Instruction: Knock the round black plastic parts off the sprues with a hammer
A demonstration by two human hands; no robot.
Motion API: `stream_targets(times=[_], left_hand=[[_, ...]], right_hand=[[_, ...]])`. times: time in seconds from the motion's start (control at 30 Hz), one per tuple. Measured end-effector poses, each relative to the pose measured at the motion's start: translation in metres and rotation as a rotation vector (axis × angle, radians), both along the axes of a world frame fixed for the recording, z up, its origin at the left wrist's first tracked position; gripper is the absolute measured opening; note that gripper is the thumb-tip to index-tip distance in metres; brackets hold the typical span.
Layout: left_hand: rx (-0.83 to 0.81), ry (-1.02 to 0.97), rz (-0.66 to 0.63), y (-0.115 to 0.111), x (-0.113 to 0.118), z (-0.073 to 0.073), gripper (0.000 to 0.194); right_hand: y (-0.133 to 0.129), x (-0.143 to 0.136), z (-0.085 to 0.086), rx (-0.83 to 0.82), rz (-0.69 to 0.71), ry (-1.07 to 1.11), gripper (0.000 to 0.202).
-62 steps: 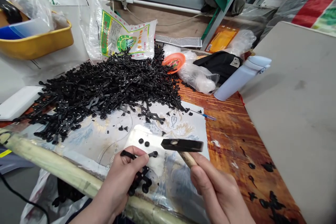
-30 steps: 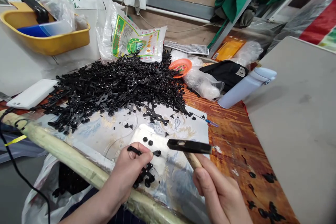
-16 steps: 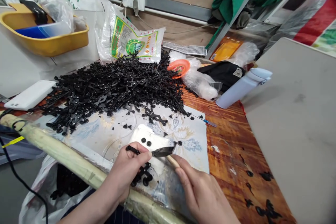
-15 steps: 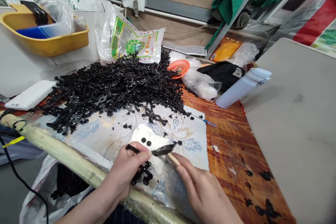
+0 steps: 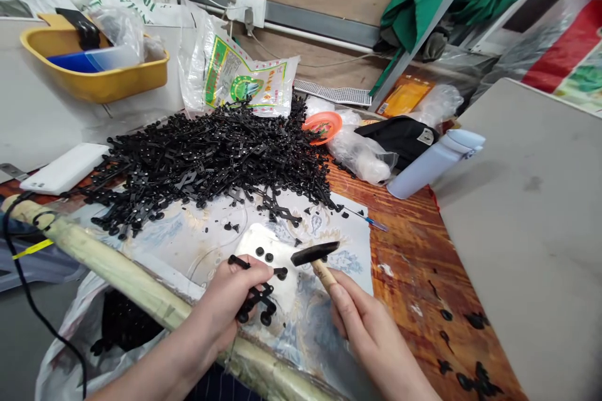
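My left hand [image 5: 237,288] pinches a black jointed plastic piece [image 5: 258,301], whose arms stick out on both sides of the fingers. One round end of it rests over a white pad [image 5: 254,238] on the patterned sheet. My right hand [image 5: 352,307] is wrapped round the wooden handle of a small hammer [image 5: 323,272]. The dark hammer head is raised to the right of the held piece, apart from it. Two small black round parts [image 5: 264,254] sit on the pad, just above my left fingers.
Behind the pad spreads a large heap of black parts [image 5: 216,150]. A blue bottle [image 5: 430,166], an orange dish [image 5: 324,127] and a screwdriver [image 5: 371,221] lie to the right. A white box [image 5: 66,169] and yellow basket [image 5: 122,84] are at left.
The hammer has lifted and moved right, away from the held piece, so the piece's round end now shows. My left hand still grips the same piece in nearly the same place.
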State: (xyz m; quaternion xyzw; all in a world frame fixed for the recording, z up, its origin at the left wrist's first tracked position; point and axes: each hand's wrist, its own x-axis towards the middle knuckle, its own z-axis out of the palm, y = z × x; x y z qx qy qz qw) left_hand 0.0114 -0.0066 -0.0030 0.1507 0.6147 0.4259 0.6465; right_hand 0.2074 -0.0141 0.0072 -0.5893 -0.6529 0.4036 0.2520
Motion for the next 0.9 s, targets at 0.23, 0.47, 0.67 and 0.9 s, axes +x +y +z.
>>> stream_targets(times=[0.23,0.47,0.67,0.9], left_hand=[[0.053,0.042,-0.008,-0.002,0.001,-0.004,0.015],[0.009,-0.088,0.059,-0.003,0.0,-0.006,0.023],[0.021,-0.106,0.087,-0.004,0.002,-0.009,0.03],[0.005,-0.15,0.151,-0.004,0.002,-0.009,0.035]], right_hand=[[-0.005,0.004,0.013,0.209,-0.007,-0.081,0.039],[0.027,-0.013,-0.002,-0.181,0.062,0.1,0.032],[0.043,-0.039,-0.021,-0.352,0.085,0.265,0.024],[0.046,-0.045,-0.029,-0.357,0.067,0.278,0.014]])
